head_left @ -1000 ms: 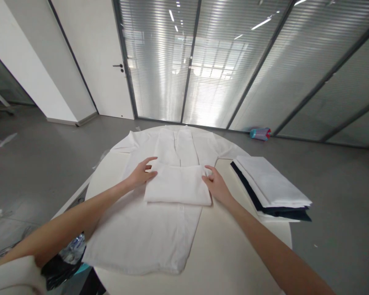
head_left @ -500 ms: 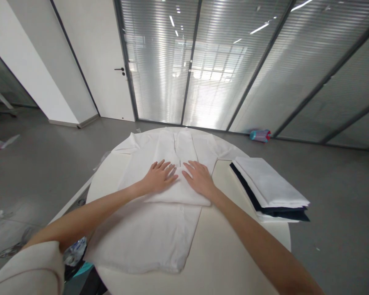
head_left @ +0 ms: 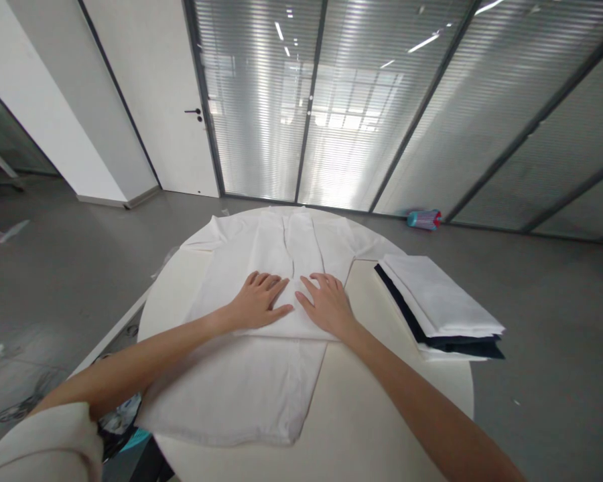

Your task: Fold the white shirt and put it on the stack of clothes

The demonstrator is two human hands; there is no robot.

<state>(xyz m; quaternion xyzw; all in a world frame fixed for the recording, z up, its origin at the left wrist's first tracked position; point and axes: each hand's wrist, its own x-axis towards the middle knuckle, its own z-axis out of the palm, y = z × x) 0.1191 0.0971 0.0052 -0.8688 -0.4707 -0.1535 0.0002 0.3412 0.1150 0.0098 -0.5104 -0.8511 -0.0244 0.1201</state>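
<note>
Basically both hands flat, side by side and not gripping: left hand (head_left: 258, 302) and right hand (head_left: 326, 306) press on the folded band of a white button-up shirt (head_left: 241, 381), which lies directly under the palms on a round white table (head_left: 382, 408). Folded stack of white and navy garments (head_left: 437, 311) sits just right of the right hand.

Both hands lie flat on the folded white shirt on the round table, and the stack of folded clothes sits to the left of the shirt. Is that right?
Not quite: the head view shows the stack of folded clothes to the right of the white shirt, not the left. The rest holds: the left hand and right hand lie flat on the shirt, on the round table.
</note>
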